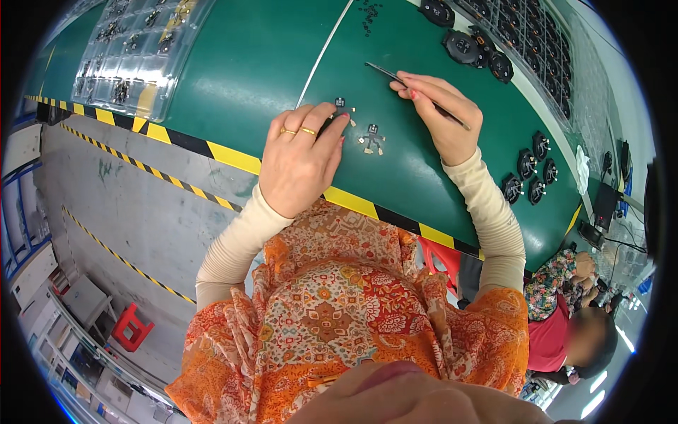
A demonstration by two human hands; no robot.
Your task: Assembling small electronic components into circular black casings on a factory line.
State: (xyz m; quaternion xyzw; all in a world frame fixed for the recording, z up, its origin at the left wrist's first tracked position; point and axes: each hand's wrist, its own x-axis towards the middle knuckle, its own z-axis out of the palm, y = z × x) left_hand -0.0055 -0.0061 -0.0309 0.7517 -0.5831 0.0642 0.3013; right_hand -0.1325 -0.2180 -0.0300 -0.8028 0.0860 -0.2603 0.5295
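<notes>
My left hand (pixel 300 152), with two gold rings, rests on the green table. Its index finger and thumb close on a small black flex-circuit part (pixel 340 103) with light-coloured ends; the fingers partly hide it. A second such part (pixel 371 138), dark with thin legs and pale tips, lies just to the right. In my right hand (pixel 448 116) is a pair of dark tweezers (pixel 385 72), held like a pen and pointing up and left above the table. A tiny dark spot shows at the tweezer tips; I cannot tell whether it is a held piece.
Tiny black pieces (pixel 369 15) lie scattered at the far side. Black round housings (pixel 462 48) sit at the far right, and several smaller black assemblies (pixel 527 164) nearer. Clear trays (pixel 134 56) of parts stand left; another tray (pixel 526 42) lies far right. A co-worker (pixel 565 332) sits at right.
</notes>
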